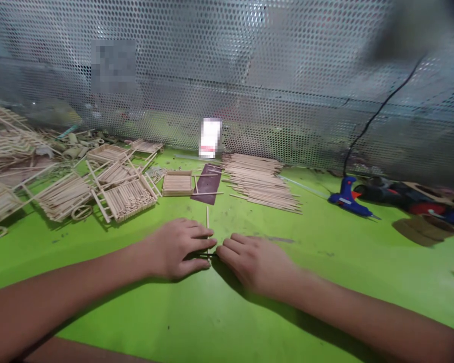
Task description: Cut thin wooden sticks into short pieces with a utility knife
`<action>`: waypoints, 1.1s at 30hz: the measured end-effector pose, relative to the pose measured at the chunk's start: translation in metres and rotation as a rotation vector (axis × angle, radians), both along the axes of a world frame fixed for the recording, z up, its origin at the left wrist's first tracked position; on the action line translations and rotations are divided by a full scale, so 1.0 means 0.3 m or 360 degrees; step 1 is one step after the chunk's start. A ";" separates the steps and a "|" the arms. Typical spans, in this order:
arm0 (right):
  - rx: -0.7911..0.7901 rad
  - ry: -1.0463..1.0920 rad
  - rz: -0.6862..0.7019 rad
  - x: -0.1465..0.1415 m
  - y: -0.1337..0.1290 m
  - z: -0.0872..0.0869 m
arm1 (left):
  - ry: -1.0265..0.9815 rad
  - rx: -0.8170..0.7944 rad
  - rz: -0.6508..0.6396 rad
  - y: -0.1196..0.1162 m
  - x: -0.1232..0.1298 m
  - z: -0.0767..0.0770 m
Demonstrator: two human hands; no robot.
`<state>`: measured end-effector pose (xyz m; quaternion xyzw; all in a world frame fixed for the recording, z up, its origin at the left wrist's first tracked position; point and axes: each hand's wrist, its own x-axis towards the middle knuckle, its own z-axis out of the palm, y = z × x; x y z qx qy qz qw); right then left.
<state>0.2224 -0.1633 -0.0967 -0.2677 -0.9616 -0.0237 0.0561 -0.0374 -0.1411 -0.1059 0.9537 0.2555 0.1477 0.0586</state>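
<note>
Green tabletop [318, 282] fills the foreground, and both bare forearms reach in across it from the lower corners. The left hand [177, 249] lies low with its fingers closed together and pointing right, while the right hand [253, 264] mirrors it, fingers together and pointing left, their fingertips just apart. A thin wooden stick [208, 222] runs forward from between them, close by the left fingertips, and a dark thin strip [206, 254] crosses the gap at table level; whether either hand actually pinches these, I cannot tell. Ahead of the hands lie a dark brown board [207, 184], a small slatted wooden tray [177, 183] and a broad spread of loose wooden sticks [257, 181]. Further left, miniature stick-built carts [64, 196] and ladder-like frames [126, 199] are heaped together. To the right sit a blue glue gun [348, 199] with its black cable [378, 113] rising behind it, and a brown cardboard piece [423, 229], all before a perforated metal screen [287, 60]
</note>
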 end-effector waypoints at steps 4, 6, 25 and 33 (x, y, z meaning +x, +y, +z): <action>0.0036 0.0013 0.0033 -0.001 0.000 -0.004 | -0.0001 -0.0073 0.0025 0.002 0.005 -0.004; 0.0044 0.0027 0.0040 -0.003 0.001 -0.006 | 0.0002 -0.0079 0.0030 0.001 0.006 -0.002; -0.0058 0.0085 0.0050 0.015 -0.001 0.018 | -0.0131 0.0199 -0.0019 -0.033 -0.011 0.000; -0.0030 0.0058 0.0059 0.019 0.015 0.012 | -0.0018 0.0388 -0.0162 -0.011 0.009 0.000</action>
